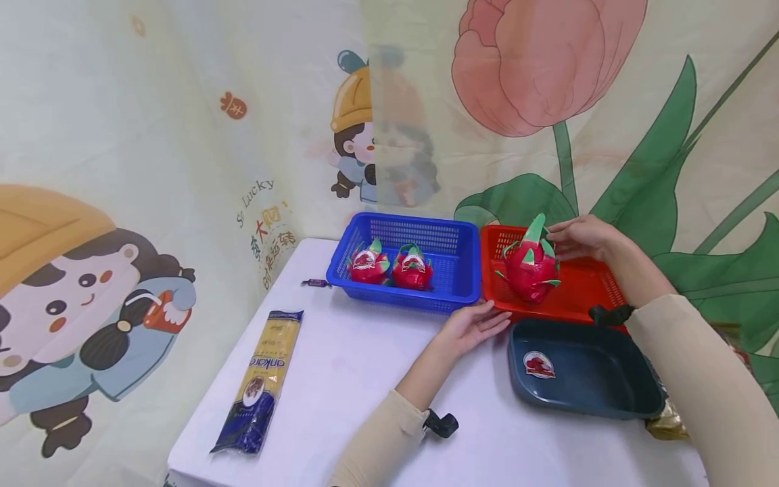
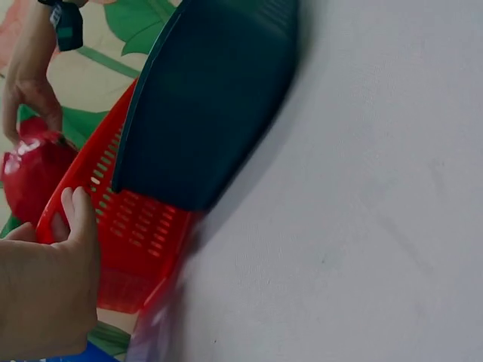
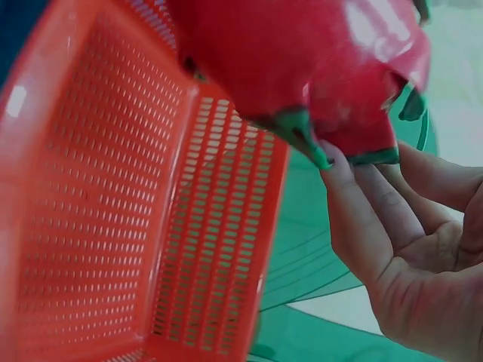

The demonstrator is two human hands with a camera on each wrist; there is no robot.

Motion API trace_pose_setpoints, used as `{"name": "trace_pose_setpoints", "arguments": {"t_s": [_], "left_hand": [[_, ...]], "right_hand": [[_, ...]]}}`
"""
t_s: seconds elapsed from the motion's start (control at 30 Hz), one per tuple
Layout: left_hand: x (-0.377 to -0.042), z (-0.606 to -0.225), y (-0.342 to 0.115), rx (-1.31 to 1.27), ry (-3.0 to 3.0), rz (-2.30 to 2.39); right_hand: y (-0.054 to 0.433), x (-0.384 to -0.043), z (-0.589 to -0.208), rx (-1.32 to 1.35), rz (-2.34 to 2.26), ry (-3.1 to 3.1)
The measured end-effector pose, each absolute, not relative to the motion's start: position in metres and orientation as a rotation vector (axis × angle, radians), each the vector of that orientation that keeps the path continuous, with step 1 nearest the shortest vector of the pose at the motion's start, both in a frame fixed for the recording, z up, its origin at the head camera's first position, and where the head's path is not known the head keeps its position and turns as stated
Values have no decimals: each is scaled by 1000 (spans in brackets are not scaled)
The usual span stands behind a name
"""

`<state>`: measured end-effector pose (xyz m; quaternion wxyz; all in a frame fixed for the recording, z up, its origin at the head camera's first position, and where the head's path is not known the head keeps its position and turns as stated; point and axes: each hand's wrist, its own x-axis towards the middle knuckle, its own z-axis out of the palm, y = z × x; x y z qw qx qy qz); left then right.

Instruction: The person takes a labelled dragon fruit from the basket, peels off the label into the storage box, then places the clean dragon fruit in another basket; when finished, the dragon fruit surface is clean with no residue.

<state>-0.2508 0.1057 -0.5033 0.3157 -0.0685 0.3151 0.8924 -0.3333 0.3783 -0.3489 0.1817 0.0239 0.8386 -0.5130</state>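
A red dragon fruit (image 1: 531, 270) with green leaf tips is tilted over the red slotted basket (image 1: 587, 281). My right hand (image 1: 581, 237) holds it by its green-tipped end; in the right wrist view the fingertips (image 3: 339, 170) pinch the leafy edge. At the basket's near left corner, my left hand (image 1: 468, 329) grips the rim, thumb on one side and fingers (image 2: 79, 215) on the other. Two more dragon fruits, one left (image 1: 368, 264) and one right (image 1: 412, 268), sit with round stickers in the blue basket (image 1: 459, 264).
A dark teal tub (image 1: 584, 368) with a sticker stands before the red basket. On the left of the white table (image 1: 353, 358) lie a pasta packet (image 1: 260, 379) and a small purple wrapped sweet (image 1: 316, 283). A gold packet (image 1: 667, 421) shows partly behind the right sleeve.
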Motion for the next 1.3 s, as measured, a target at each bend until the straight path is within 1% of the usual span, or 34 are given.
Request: {"name": "trace_pose_setpoints", "arguments": {"t_s": [0.23, 0.43, 0.63, 0.8, 1.0, 1.3], "left_hand": [[-249, -507, 108, -198, 847, 2379], [-253, -504, 109, -194, 822, 2389], [-256, -506, 107, -196, 846, 2392], [-256, -505, 108, -178, 869, 2375], [-254, -503, 109, -172, 868, 2375], [-256, -503, 109, -233, 884, 2387]], "right_hand": [[380, -355, -365, 125, -1355, 2403], [374, -370, -376, 114, -1263, 2459], [365, -382, -401, 113, -1250, 2432], [359, -386, -417, 179, -1246, 2484], [353, -388, -415, 264, -1266, 2519], [350, -379, -411, 210, -1313, 2452]]}}
